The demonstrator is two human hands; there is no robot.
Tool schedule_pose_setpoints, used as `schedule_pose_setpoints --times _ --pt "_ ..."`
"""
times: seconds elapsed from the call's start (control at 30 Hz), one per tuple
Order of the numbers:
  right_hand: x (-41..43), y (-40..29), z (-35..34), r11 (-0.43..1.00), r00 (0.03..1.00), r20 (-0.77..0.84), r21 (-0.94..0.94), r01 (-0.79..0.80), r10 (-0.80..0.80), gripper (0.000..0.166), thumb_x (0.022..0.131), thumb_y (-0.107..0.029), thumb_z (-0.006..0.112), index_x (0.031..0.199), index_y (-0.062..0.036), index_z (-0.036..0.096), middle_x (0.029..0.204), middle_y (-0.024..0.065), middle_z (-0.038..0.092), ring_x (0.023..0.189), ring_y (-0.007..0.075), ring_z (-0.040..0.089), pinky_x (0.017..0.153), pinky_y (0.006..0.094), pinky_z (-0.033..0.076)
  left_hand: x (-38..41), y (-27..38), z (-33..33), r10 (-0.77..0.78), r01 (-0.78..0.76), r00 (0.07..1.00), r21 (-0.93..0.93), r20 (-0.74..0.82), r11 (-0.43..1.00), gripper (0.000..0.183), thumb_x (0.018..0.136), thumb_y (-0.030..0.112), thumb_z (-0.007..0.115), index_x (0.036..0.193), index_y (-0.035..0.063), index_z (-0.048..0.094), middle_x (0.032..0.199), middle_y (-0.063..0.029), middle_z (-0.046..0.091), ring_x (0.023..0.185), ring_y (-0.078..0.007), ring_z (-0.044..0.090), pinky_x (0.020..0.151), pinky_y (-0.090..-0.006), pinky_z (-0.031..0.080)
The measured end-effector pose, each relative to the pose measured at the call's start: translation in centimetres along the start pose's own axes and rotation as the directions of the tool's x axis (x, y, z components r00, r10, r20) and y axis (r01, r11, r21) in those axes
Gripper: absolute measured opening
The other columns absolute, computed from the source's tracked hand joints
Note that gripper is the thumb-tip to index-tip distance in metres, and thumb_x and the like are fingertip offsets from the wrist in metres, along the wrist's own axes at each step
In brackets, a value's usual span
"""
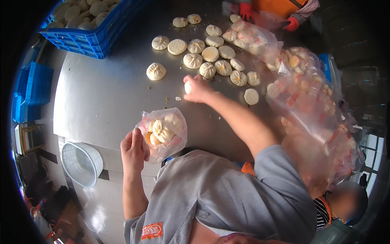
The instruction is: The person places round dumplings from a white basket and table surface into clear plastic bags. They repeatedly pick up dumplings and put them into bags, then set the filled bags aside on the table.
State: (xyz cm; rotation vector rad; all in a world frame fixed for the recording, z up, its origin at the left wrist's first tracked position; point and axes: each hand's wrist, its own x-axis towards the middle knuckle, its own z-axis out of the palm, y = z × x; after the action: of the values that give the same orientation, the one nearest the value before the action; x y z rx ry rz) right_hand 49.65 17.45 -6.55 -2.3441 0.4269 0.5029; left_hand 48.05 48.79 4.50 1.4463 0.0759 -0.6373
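My left hand (134, 146) grips the rim of a clear plastic bag (179, 138) near the table's front edge, with several pleated steamed buns (163, 131) inside it. Above the steel table (122, 91), my right hand (198, 89) has its fingers closed around a whitish piece, likely a bun, mostly hidden by the fingers. Just beyond that hand lie loose buns (192, 61), some pleated side up and others flat side up. One bun (156, 71) sits apart to the left, and another (251, 96) lies to the right of my right hand.
Filled clear bags of buns (304, 100) pile along the table's right side. A blue plastic crate (82, 39) of buns stands at the far left. Red-gloved hands (246, 11) of a co-worker are across the table. A white basket (82, 164) is beside the table; another person (324, 210) is at lower right.
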Motion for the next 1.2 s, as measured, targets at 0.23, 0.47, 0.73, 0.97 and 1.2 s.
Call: schedule_pose_setpoints --times 0.23,0.47,0.73,0.97,1.2 --pt "-10.4 -10.6 -4.0 0.304 0.510 0.209 0.946 0.110 -0.834 0.064 0.076 -0.014 0.073 0.134 -0.0064 0.048 0.116 0.0087 0.059 0.101 0.0171 0.061 0.086 0.0314 0.053 0.2 0.4 -0.6 -0.006 0.006 1.000 0.001 0.008 1.000 0.046 0.107 0.036 0.045 0.071 0.0083 0.045 0.054 0.0038 0.039 0.040 -0.0046 0.034 0.035 -0.0242 0.029" --pt "-9.0 -8.5 -0.3 0.797 0.832 -0.100 0.246 0.552 -0.546 0.040 0.088 -0.018 0.068 0.126 -0.0072 0.058 0.113 0.0179 0.067 0.102 0.0338 0.067 0.083 0.0439 0.056 -0.4 0.1 -0.3 -0.081 0.082 0.997 0.086 -0.017 0.993 0.043 0.107 0.034 0.046 0.072 0.0085 0.045 0.054 0.0025 0.040 0.038 -0.0059 0.036 0.032 -0.0247 0.027" --pt "4.6 5.8 -3.4 0.812 0.969 -0.235 -0.578 -0.079 -0.072 0.047 0.079 -0.014 0.066 0.124 -0.0127 0.053 0.145 0.0199 0.038 0.121 0.0446 0.050 0.092 0.0488 0.050 0.1 0.4 0.7 -0.115 0.115 0.993 0.024 -0.003 0.993 0.039 0.107 0.031 0.047 0.076 0.0062 0.048 0.059 0.0022 0.042 0.039 -0.0067 0.037 0.033 -0.0261 0.030" --pt "-1.3 -1.2 -5.9 0.788 0.975 -0.059 0.580 0.208 -0.214 0.045 0.077 0.000 0.061 0.120 -0.0113 0.051 0.103 0.0062 0.058 0.082 0.0164 0.063 0.059 0.0299 0.057 0.1 0.1 0.9 -0.082 0.085 0.993 0.032 -0.079 0.996 0.040 0.107 0.033 0.048 0.076 0.0069 0.046 0.062 0.0023 0.042 0.041 -0.0066 0.035 0.035 -0.0260 0.030" --pt "-11.3 -11.1 3.1 0.620 0.667 -0.201 0.251 0.743 -0.718 0.038 0.091 -0.012 0.060 0.128 -0.0057 0.051 0.123 0.0193 0.059 0.113 0.0350 0.060 0.093 0.0410 0.049 0.6 0.4 1.8 -0.089 0.086 0.995 -0.041 -0.051 0.995 0.042 0.107 0.036 0.045 0.078 0.0068 0.049 0.054 0.0011 0.043 0.038 -0.0075 0.039 0.033 -0.0247 0.029"
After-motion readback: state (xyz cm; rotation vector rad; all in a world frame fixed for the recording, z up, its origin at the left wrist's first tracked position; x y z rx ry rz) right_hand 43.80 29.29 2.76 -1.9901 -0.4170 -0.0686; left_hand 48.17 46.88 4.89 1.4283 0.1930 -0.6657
